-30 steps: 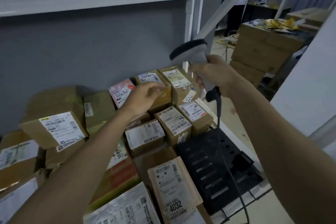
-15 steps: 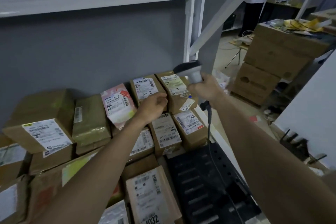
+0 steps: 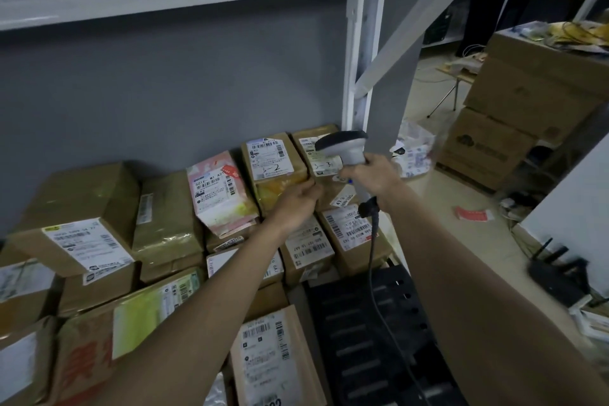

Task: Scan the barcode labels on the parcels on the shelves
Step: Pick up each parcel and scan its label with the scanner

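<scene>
Far to my left, a big brown carton with a white shipping label (image 3: 86, 242) is sitting on top of the stack, and beside it a tape-wrapped brown parcel (image 3: 168, 227) is leaning against the grey wall (image 3: 171, 89). Next along, the pink-and-white mailer (image 3: 220, 192) is standing tilted, its barcode facing me. My left hand (image 3: 298, 203) is reaching over the pile and its fingertips are pressing on the lower right corner of the box marked 3-2 (image 3: 273, 163), fingers bent around that edge; half a second ago this hand was lower against the same box, and a second ago it was curled over the parcel in front of it. Just right of it is the box marked 3-3 (image 3: 321, 155), partly hidden behind the scanner. My right hand (image 3: 374, 176) is gripping the handle of the grey barcode scanner (image 3: 344, 145), whose dark-rimmed head is pointing left over the 3-3 label; compared with a second ago I am holding it much closer to the parcels. Its black cable (image 3: 372, 270) is hanging down past the labelled box (image 3: 351, 234) below. Lower right, a black slotted tray (image 3: 372, 333) is lying beside the parcels. Beyond the white shelf upright (image 3: 357, 53), stacked cartons (image 3: 514, 115) are standing on the floor.
</scene>
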